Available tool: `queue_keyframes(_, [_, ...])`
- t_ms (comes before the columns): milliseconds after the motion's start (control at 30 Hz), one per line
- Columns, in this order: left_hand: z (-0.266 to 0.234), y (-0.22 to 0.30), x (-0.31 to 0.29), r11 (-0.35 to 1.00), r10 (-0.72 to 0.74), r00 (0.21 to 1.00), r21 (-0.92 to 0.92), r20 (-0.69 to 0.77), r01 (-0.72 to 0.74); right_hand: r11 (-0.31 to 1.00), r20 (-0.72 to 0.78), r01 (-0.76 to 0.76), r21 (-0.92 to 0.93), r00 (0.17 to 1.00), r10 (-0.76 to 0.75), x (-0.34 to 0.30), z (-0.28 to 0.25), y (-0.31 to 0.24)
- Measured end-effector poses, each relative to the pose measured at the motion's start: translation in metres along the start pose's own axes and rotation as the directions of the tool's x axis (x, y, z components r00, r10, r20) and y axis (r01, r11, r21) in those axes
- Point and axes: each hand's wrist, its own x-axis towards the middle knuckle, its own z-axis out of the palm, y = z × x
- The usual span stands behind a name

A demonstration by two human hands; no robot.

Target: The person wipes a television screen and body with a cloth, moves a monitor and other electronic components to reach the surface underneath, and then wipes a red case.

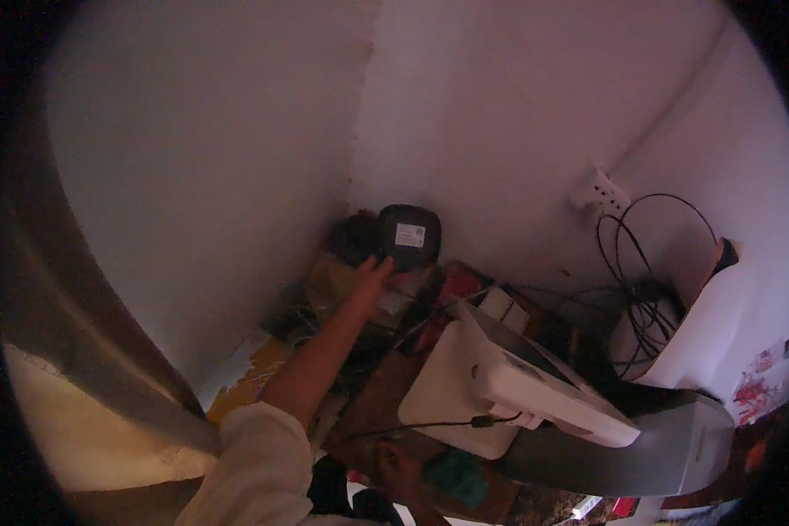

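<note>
My left hand [375,276] reaches far forward into the corner, its arm in a pale sleeve. Its fingers are slightly apart at the lower edge of a black rounded-square device [408,230] with a white label. The device leans upright against the wall, on top of a cardboard box [328,282]. A dark fuzzy bundle [353,237] sits beside it. Dim and low in the view, my right hand [398,469] is by the brown table top, near a crumpled green cloth [456,478]; its fingers are too dark to make out.
A white monitor [451,386] with a black cable stands at the centre right. Behind it lie a notebook [504,309] and a red item [460,282]. A grey casing [631,447] is at the right. Black cables [644,320] hang below a wall socket [608,193]. Curtain-like fabric [96,289] hangs left.
</note>
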Motion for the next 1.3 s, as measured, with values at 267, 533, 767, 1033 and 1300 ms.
queue_keyframes(267, [-0.012, 0.033, -0.01, 0.864, 0.058, 0.986, -0.502, 0.153, 0.027, 0.993, 0.051, 0.008, 0.119, 0.999, -0.015, -0.01, 0.001, 0.016])
queue_keyframes(533, [0.023, 0.043, -0.035, 0.972, 0.186, 0.951, 0.095, 0.248, -0.215, 0.996, 0.01, 0.006, 0.094, 1.0, -0.007, -0.006, -0.004, 0.01])
queue_keyframes(767, [0.101, 0.083, -0.048, 0.997, 0.04, 0.931, 0.05, 0.363, -0.063, 0.996, 0.001, 0.01, 0.084, 1.0, -0.011, -0.007, -0.007, 0.008])
queue_keyframes(1033, [0.172, 0.091, -0.045, 0.818, -0.22, 0.698, 0.519, 0.682, -0.249, 0.995, 0.018, 0.072, 0.066, 0.997, -0.074, 0.01, -0.012, 0.008])
queue_keyframes(1300, [0.204, 0.038, -0.018, 0.786, -0.273, 0.662, 0.558, 0.698, -0.264, 0.992, 0.008, 0.108, 0.064, 0.994, -0.109, 0.035, -0.003, 0.01])
